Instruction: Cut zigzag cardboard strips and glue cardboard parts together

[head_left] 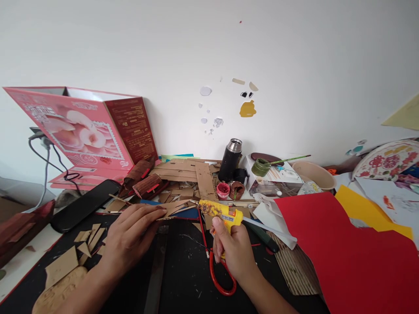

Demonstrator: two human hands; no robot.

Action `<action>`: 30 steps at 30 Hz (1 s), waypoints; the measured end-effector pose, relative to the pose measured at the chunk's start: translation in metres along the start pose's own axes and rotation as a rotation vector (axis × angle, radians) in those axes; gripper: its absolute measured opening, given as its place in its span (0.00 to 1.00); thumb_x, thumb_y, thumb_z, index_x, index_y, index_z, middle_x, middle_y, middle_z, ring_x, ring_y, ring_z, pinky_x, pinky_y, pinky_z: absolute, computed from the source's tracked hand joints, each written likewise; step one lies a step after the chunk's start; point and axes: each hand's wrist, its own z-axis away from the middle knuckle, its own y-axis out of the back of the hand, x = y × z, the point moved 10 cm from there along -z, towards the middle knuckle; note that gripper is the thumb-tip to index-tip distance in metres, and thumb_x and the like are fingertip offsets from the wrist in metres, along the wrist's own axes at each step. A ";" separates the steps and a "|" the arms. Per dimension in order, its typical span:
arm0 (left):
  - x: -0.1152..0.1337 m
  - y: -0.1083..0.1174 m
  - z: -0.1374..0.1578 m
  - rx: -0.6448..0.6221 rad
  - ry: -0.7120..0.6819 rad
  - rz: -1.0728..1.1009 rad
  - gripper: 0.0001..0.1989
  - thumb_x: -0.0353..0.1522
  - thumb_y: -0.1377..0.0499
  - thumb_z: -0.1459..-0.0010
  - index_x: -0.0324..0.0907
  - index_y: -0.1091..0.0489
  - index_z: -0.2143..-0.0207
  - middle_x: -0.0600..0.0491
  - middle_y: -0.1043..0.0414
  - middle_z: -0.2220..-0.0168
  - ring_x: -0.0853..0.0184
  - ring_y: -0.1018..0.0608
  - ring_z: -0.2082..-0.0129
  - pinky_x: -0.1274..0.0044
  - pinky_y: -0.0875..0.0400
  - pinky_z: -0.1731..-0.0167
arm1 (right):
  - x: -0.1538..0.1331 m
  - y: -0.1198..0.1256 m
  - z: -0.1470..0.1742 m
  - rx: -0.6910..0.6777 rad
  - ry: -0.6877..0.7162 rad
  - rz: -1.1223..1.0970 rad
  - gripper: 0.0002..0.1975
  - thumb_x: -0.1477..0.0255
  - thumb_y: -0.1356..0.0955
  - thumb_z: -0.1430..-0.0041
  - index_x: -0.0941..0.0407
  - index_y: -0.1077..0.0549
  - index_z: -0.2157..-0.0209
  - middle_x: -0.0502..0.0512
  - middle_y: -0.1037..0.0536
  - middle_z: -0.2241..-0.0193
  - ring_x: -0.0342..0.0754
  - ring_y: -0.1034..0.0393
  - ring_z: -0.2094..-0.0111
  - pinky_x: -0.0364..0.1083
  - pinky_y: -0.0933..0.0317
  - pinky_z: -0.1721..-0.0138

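My right hand (234,246) is wrapped round the handle of a yellow hot glue gun (218,210), with a clear glue stick (262,223) running out of its back end. The gun's metal nozzle points left and meets, or nearly meets, the tip of a cardboard piece (176,206). That piece is pinched in my left hand (132,231), whose thumb is mostly hidden. Below the glue gun lie red-handled scissors (222,281) and a red pencil (203,235). A metal ruler (156,266) rests between my forearms.
Cardboard scraps (62,266) lie at the left beside a black phone (85,205). Behind my hands stand a black thermos (230,160), a red paint pot (223,190) and a green paint jar (261,167). Red paper (353,248) covers the right side. A pink box (88,131) stands at back left.
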 end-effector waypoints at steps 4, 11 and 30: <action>0.000 -0.001 0.001 -0.011 -0.011 -0.012 0.09 0.24 0.40 0.29 0.43 0.25 0.50 0.48 0.15 0.57 0.63 0.16 0.59 0.71 0.23 0.54 | 0.001 0.001 -0.001 0.003 -0.006 0.009 0.42 0.31 0.34 0.42 0.52 0.39 0.88 0.48 0.40 0.93 0.41 0.39 0.89 0.43 0.41 0.81; 0.001 -0.002 0.001 -0.018 -0.014 -0.009 0.10 0.23 0.39 0.30 0.42 0.25 0.50 0.48 0.16 0.57 0.63 0.17 0.59 0.71 0.24 0.54 | 0.000 0.001 -0.001 0.006 -0.023 0.011 0.42 0.28 0.34 0.45 0.52 0.39 0.88 0.48 0.40 0.93 0.41 0.39 0.89 0.42 0.41 0.81; 0.000 0.001 0.001 -0.003 -0.011 0.004 0.10 0.23 0.39 0.30 0.43 0.24 0.50 0.48 0.15 0.57 0.63 0.16 0.59 0.71 0.24 0.54 | -0.002 0.000 -0.001 -0.008 -0.032 -0.019 0.42 0.28 0.33 0.46 0.52 0.38 0.86 0.46 0.40 0.92 0.40 0.40 0.90 0.41 0.44 0.83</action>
